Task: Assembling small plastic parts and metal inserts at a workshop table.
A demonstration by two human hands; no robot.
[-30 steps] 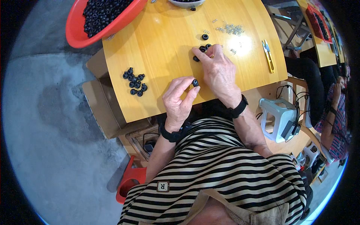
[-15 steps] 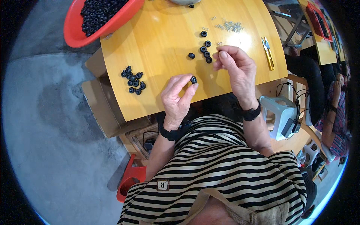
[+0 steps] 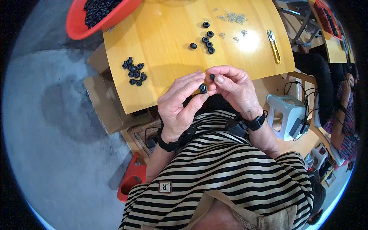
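Note:
My left hand (image 3: 180,101) pinches a black cord-lock barrel (image 3: 203,89) between thumb and fingertips; its open end faces up, with something shiny inside the hole. Close beside it, my right hand (image 3: 234,86) grips a small black cord-lock button (image 3: 212,77) between thumb and forefinger. The two parts are near each other but apart. Beyond my hands lie several black ring-shaped barrels (image 3: 208,44) in a crooked row, with one more barrel (image 3: 193,46) to their left. A cluster of cord locks (image 3: 134,72) with knobs sticking out sits at the table's left.
Small metal springs (image 3: 234,17) lie scattered at the far side of the yellow wooden table (image 3: 165,50). Yellow-handled thread snips (image 3: 274,48) rest near the right edge. A red basin (image 3: 105,27) of black parts stands far left. At right are a white stool (image 3: 285,115) and another person (image 3: 341,119).
My right hand has come left and nearer to me, up beside my left hand. The left hand has shifted slightly right and closer, still holding the barrel. The whole view has shifted a little.

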